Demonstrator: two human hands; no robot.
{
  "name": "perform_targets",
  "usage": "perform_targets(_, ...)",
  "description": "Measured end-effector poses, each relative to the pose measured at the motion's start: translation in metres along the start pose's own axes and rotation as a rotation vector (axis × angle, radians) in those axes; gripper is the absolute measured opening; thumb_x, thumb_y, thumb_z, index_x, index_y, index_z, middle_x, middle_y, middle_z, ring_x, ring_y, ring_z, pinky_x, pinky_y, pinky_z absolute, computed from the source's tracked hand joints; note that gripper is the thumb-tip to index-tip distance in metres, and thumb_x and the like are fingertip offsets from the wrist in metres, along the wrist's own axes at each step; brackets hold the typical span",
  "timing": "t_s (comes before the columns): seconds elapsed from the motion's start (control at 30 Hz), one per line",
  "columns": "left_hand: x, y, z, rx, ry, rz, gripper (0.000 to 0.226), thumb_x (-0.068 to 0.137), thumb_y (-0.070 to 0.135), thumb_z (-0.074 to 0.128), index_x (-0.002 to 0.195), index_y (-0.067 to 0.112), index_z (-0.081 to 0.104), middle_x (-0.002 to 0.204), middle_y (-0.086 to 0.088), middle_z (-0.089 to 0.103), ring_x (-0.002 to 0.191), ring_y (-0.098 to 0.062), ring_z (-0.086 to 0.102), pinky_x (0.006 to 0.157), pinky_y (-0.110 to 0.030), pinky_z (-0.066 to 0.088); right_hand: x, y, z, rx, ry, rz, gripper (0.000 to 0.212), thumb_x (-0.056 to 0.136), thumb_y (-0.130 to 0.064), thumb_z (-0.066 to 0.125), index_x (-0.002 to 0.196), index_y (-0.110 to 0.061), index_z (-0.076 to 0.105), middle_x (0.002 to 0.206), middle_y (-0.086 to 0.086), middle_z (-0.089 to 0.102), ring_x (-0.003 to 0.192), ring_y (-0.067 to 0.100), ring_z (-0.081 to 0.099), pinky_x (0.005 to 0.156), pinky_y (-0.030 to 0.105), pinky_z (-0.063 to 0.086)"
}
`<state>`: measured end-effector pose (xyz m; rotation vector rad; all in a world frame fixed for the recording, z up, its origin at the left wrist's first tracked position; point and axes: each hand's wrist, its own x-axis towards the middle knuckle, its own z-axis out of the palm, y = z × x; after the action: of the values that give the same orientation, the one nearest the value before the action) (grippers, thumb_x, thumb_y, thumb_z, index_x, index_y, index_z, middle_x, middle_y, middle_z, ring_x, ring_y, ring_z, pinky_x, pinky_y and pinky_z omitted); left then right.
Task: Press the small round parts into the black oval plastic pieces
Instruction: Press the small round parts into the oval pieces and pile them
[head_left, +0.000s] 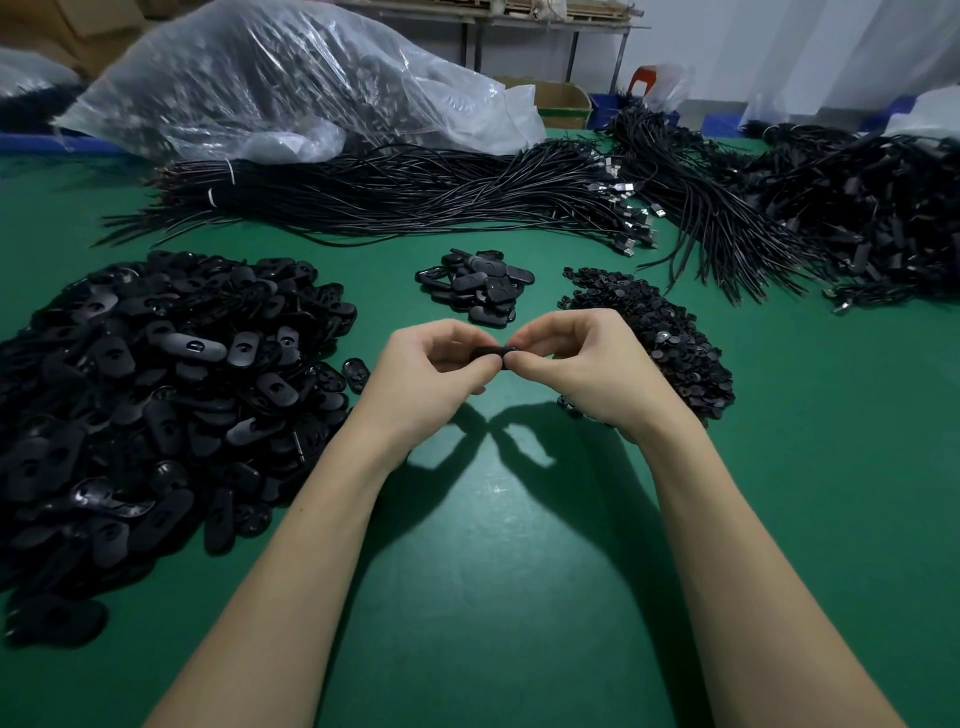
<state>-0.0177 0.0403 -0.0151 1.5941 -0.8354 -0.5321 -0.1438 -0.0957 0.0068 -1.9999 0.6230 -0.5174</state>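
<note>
— What are you seeing?
— I'm watching both hands, left hand (423, 371) and right hand (582, 364), pinching one black oval piece (491, 354) between them above the green table (493, 571).
— And around them?
— Oval pieces (156, 395) are lying heaped left, small round parts (665, 332) right.

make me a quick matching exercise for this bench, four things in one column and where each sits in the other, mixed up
Things:
1. big heap of black oval plastic pieces
2. heap of small round black parts
3. small pile of black oval pieces
4. clear plastic bag

Places:
A. back left of the green table, behind the black cable bundles
B. beside the right hand
C. left of the left hand
D. just beyond both hands, centre

Pairs: 1-C, 2-B, 3-D, 4-A
</note>
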Motion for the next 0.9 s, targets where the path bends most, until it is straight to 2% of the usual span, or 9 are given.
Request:
perform_targets(0.07,0.000,0.000,0.000,-0.015,0.016,0.005,0.010,0.090,0.010,0.076,0.090,0.021,0.076,0.082,0.005,0.078,0.070,-0.005,0.069,0.069,-0.016,0.054,0.000,0.000,0.001,-0.006,0.007,-0.020,0.005,0.088,-0.020,0.080,0.087,-0.024,0.078,0.077,-0.010,0.077,0.046,-0.002,0.051,0.046,0.010,0.037)
perform_targets(0.17,0.000,0.000,0.000,-0.017,0.025,-0.002,0.011,0.090,0.010,0.075,0.090,0.021,0.076,0.080,0.007,0.077,0.068,-0.003,0.069,0.066,-0.012,0.051,0.001,0.001,0.002,-0.050,-0.011,-0.046,0.007,0.090,-0.022,0.079,0.088,-0.028,0.076,0.078,-0.011,0.076,0.047,-0.002,0.050,0.050,0.011,0.037)
perform_targets(0.3,-0.001,-0.003,0.002,0.037,0.046,-0.029,0.009,0.090,0.014,0.076,0.090,0.024,0.076,0.080,0.007,0.077,0.067,-0.003,0.068,0.067,-0.015,0.051,0.001,0.002,0.007,-0.190,-0.013,-0.066,0.017,0.091,-0.027,0.078,0.080,-0.037,0.070,0.077,-0.015,0.074,0.052,-0.009,0.055,0.053,0.007,0.036)
perform_targets(0.47,0.000,-0.006,0.010,0.116,0.118,-0.023,0.012,0.090,0.015,0.075,0.085,0.026,0.074,0.081,0.006,0.076,0.073,-0.007,0.069,0.076,-0.024,0.055,0.003,0.005,0.012,-0.252,0.030,-0.060,0.018,0.091,-0.028,0.077,0.079,-0.037,0.068,0.074,-0.019,0.070,0.057,-0.016,0.054,0.054,0.005,0.037)
perform_targets(0.73,-0.001,-0.002,0.020,0.142,0.161,-0.015,0.009,0.091,0.016,0.072,0.089,0.024,0.073,0.082,0.005,0.075,0.078,-0.011,0.069,0.077,-0.026,0.056,0.004,0.007,0.006,-0.155,0.042,-0.062,0.014,0.088,-0.023,0.080,0.079,-0.030,0.072,0.072,-0.013,0.072,0.052,-0.008,0.055,0.052,0.008,0.037)
perform_targets(0.83,0.000,-0.002,0.017,0.101,0.115,-0.045,0.009,0.092,0.014,0.072,0.091,0.022,0.073,0.085,0.002,0.076,0.078,-0.011,0.068,0.079,-0.027,0.056,0.003,0.008,0.007,-0.119,0.033,-0.048,0.017,0.088,-0.022,0.080,0.077,-0.030,0.071,0.069,-0.015,0.072,0.049,-0.005,0.052,0.052,0.009,0.036)
perform_targets(0.9,0.000,-0.002,0.012,0.000,0.063,-0.084,0.010,0.093,0.012,0.072,0.091,0.021,0.073,0.086,0.003,0.076,0.074,-0.006,0.067,0.074,-0.022,0.055,0.002,0.009,0.007,-0.043,0.017,-0.041,0.015,0.088,-0.020,0.081,0.078,-0.028,0.072,0.071,-0.015,0.073,0.049,-0.004,0.050,0.052,0.010,0.038)
